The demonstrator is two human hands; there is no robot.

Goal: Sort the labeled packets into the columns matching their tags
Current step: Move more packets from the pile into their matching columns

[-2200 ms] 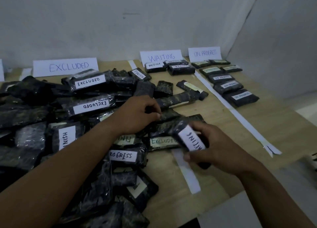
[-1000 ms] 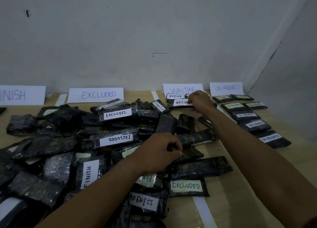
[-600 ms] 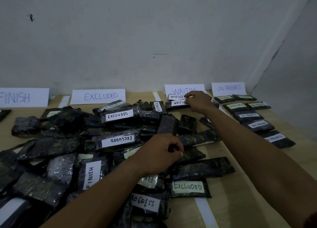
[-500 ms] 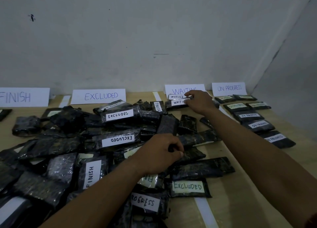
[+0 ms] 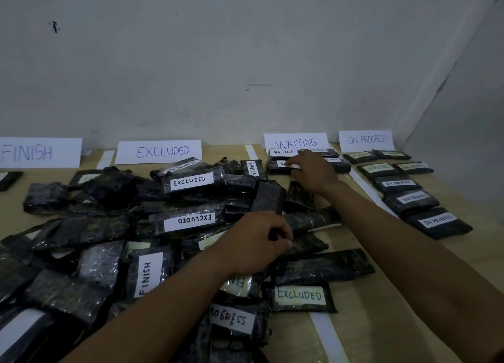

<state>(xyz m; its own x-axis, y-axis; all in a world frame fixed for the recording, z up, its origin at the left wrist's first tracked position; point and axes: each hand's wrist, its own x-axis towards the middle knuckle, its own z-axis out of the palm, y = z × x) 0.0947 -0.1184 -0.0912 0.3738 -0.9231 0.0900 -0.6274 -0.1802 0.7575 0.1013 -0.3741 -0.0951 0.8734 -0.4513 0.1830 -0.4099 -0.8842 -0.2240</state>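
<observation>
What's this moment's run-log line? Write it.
right hand touches black plastic WAITING-labeled packet below white paper WAITING sign | left hand pinches unsorted black plastic packet

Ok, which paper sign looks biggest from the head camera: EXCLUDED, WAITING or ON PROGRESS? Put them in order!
1. EXCLUDED sign: clearly the largest.
2 and 3. WAITING sign and ON PROGRESS sign look about alike. WAITING is wider, but packets hide its bottom edge, so I won't rank them.

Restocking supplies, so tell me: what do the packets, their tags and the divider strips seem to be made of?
Packets: glossy dark plastic film, crinkled, catching glints.
Tags: matte white paper, hand-lettered in marker.
Divider strips: flat matte white, paper or tape, cannot tell which.
</observation>
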